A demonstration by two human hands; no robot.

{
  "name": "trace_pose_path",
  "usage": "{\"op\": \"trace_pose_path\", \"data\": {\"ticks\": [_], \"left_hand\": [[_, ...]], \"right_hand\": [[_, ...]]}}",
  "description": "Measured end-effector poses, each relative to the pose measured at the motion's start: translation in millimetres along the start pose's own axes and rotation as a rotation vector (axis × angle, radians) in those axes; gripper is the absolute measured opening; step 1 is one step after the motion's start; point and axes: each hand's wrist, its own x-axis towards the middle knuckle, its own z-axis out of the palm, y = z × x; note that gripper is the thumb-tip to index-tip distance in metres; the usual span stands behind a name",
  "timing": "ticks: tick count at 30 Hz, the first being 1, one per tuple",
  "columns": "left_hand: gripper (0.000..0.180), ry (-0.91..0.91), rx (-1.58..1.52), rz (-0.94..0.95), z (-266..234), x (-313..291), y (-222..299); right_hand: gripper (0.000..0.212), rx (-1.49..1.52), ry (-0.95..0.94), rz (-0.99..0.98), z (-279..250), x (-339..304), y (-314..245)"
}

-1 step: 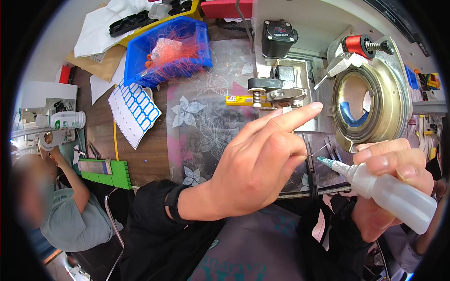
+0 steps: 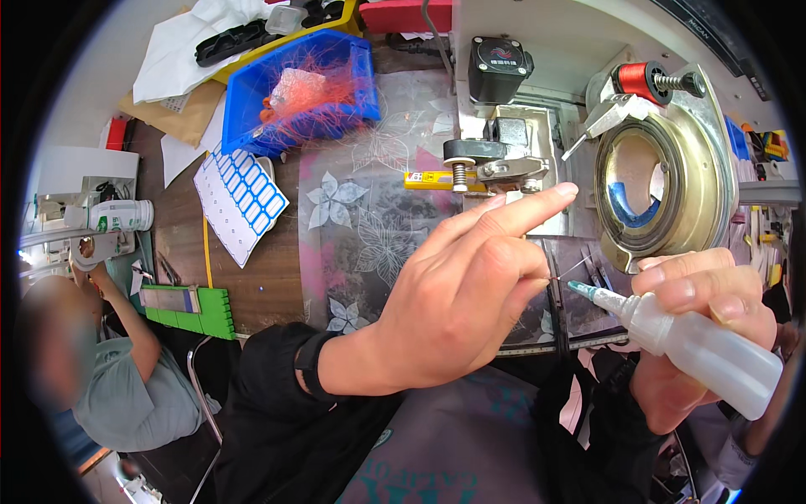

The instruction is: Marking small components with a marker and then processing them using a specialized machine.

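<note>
My left hand (image 2: 462,302) is over the front of the table, index finger stretched out toward the machine. Its thumb and a bent finger pinch a thin, wire-like piece (image 2: 574,269) that sticks out to the right; its exact kind is too small to tell. In my right hand (image 2: 701,290) is a translucent white squeeze bottle (image 2: 718,357), tilted with its tapered teal tip pointing left. That tip is close to the thin piece, apparently apart from it. Just beyond the right fingers stands a metal ring-shaped winding head (image 2: 609,231) on the machine.
A red thread spool (image 2: 644,81) tops the winding head. Left of it are a black motor block (image 2: 499,71), a spring clamp (image 2: 459,172) and a yellow utility knife (image 2: 430,180). A blue bin (image 2: 243,101) holds red threads. A label sheet (image 2: 243,206) lies left; another person (image 2: 134,378) sits there.
</note>
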Motion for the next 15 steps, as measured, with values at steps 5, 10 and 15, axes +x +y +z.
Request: {"op": "trace_pose_path", "data": {"ticks": [5, 10, 15], "left_hand": [[0.013, 0.009, -0.017, 0.009, 1.1, 0.3, -1.3], [0.013, -0.007, 0.005, 0.010, -1.9, 0.2, 0.2], [0.012, 0.007, -0.007, 0.004, -0.2, 1.2, 0.3]], "right_hand": [[0.074, -0.004, -0.028, 0.001, -1.1, -0.6, -0.9], [0.074, -0.010, -0.024, -0.022, -1.7, 0.1, 1.2], [0.075, -0.036, -0.056, -0.065, -1.7, -1.1, 3.2]]}}
